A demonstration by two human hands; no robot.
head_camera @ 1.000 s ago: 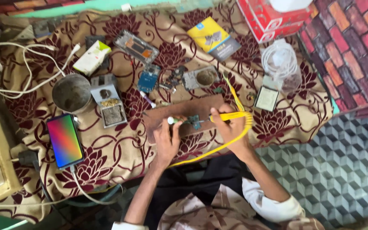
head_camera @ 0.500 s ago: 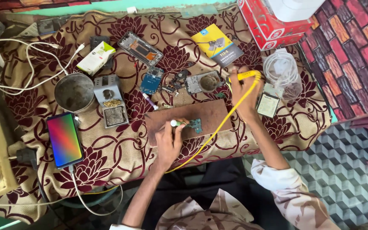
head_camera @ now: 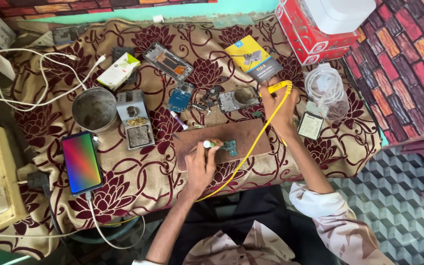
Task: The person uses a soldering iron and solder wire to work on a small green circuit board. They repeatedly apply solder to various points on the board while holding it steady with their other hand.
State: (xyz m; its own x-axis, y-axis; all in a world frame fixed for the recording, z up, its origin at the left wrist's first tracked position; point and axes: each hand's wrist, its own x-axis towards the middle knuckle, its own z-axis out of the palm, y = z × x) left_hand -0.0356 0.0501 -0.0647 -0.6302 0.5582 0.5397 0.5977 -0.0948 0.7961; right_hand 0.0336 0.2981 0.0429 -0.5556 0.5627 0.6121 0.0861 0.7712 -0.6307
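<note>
A: Where is the circuit board (head_camera: 230, 146) located?

B: It is laid on the brown work mat (head_camera: 251, 135) at the centre of the surface (head_camera: 138, 176), held down by a white-tipped tool (head_camera: 208, 144) gripped in the left hand (head_camera: 201, 164).

A: And the right hand (head_camera: 277, 109)?

B: It is closed around the yellow soldering iron (head_camera: 277, 88) at 1 o'clock from the board. A round tin (head_camera: 244, 95) is seen just beside it.

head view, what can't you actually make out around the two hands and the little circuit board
- Tip of the yellow soldering iron: head view, hidden behind the right hand.
- Tool in the left hand: only a white end shows; fingers cover the rest.
- Small circuit board on the brown board: parts too small to tell.
- Red box: cut off by the top edge.
</note>
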